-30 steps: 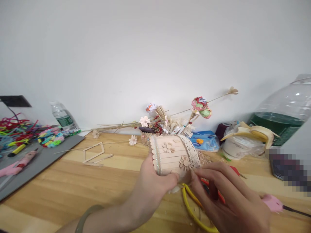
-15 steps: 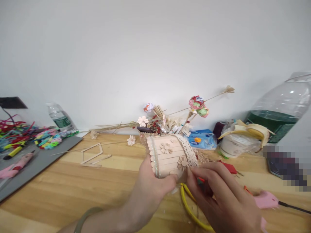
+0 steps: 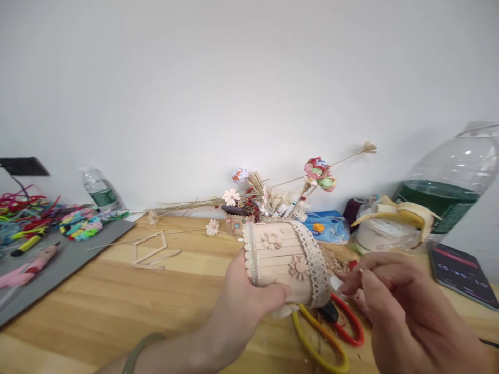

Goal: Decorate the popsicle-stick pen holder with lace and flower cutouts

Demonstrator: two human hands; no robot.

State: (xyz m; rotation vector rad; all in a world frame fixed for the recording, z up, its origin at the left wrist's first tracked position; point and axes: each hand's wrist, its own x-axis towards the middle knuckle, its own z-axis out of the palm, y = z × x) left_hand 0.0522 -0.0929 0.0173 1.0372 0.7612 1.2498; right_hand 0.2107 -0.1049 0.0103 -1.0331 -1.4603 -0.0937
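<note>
My left hand is closed around a craft-stick pot lying on its side. Wooden flowers sit on its wall, a lace band runs round its right end, and a glittery strip circles the left. Just right of the pot, my right hand is apart from it, thumb and forefinger pinched together. Whatever is between those fingertips is too small to make out. Scissors with yellow and red handles lie under the pot's right side, their blades hidden.
Dried flowers and a small decorated basket stand by the wall. A blue packet, a peeled banana, a large bottle and a phone are at right. Craft sticks and a grey board lie left.
My right hand has drawn back from the wooden flower on the pot and moved right, uncovering the lace end and the scissors. My left hand keeps its hold on the pot.
</note>
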